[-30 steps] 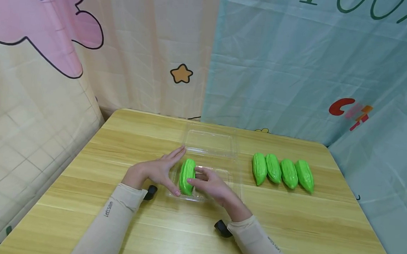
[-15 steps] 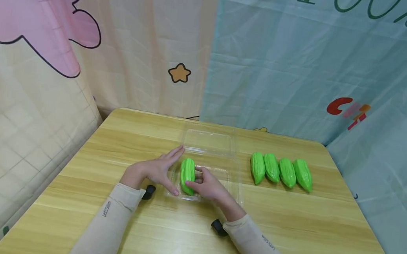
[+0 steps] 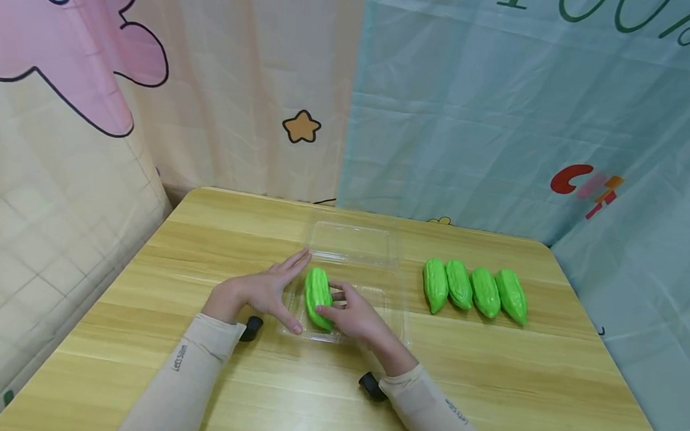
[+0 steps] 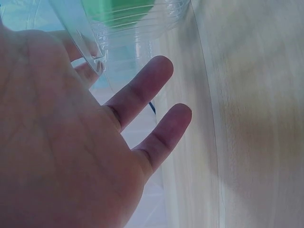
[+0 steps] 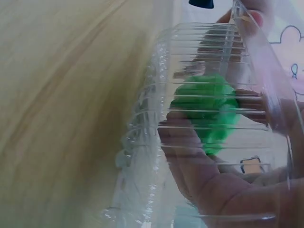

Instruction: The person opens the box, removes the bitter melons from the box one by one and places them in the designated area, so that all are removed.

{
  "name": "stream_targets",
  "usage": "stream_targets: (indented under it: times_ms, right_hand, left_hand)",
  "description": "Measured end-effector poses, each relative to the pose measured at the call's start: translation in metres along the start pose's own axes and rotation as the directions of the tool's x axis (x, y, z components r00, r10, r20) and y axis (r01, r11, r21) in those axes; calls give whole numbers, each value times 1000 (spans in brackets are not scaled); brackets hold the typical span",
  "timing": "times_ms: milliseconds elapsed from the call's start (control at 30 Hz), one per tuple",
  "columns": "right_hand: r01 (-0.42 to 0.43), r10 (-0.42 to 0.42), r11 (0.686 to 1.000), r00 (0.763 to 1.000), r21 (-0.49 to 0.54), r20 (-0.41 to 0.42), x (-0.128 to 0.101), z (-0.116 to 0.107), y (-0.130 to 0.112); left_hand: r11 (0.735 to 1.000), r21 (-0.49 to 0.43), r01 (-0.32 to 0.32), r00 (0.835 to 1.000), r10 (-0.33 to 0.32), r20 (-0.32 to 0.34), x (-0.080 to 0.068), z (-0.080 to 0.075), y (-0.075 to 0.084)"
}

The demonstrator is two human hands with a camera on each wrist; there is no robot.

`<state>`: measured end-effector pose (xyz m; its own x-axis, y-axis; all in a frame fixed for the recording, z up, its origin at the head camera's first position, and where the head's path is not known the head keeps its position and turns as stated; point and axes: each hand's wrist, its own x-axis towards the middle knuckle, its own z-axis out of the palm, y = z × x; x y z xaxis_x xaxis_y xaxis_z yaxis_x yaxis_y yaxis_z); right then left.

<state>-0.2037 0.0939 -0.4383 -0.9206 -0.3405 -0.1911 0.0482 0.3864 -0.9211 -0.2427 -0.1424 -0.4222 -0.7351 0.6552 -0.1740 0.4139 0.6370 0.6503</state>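
An open clear plastic clamshell box (image 3: 374,311) sits mid-table, its lid (image 3: 352,241) laid back on the far side. In its left end lies a green toy bitter melon (image 3: 318,298). My right hand (image 3: 355,314) reaches into the box and holds the bitter melon from the right, thumb at its near end; through the clear wall in the right wrist view, the fingers (image 5: 192,154) curl against the green bitter melon (image 5: 204,107). My left hand (image 3: 261,293) is spread along the box's left edge; in the left wrist view its fingers (image 4: 142,88) extend straight beside the box rim.
Several more green bitter melons (image 3: 460,285) lie side by side on the wooden table (image 3: 489,392), right of the box. Printed curtains (image 3: 448,116) hang close behind the table's far edge. A black wrist camera (image 3: 372,386) sits under the right wrist.
The bitter melon has tilted slightly within the box's left end, with the right hand still holding it. The left hand stays at the left edge. The head view has shifted a little.
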Motion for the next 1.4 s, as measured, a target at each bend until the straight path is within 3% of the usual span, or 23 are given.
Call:
stream_targets:
  times_ms: [367,700,1033,1400]
  right_hand:
    - [58,-57,998,998,24,-31,-11,-27,-22]
    - [126,-115,990,982,61,-148,-32,-86,-39]
    - [168,-137,983,943,77,-303,-53,-135,-38]
    - [101,-81,995,879,16,-469,-73,-176,-29]
  left_hand:
    - [1000,3,0,1000,0,-6,0,1,-1]
    - [1000,-1,-13,1000,13,3,0,1,0]
    - [1000,-1,-12,1000,12,5,0,1,1]
    - [1000,-8,-3,1000,3,5,1,2,-1]
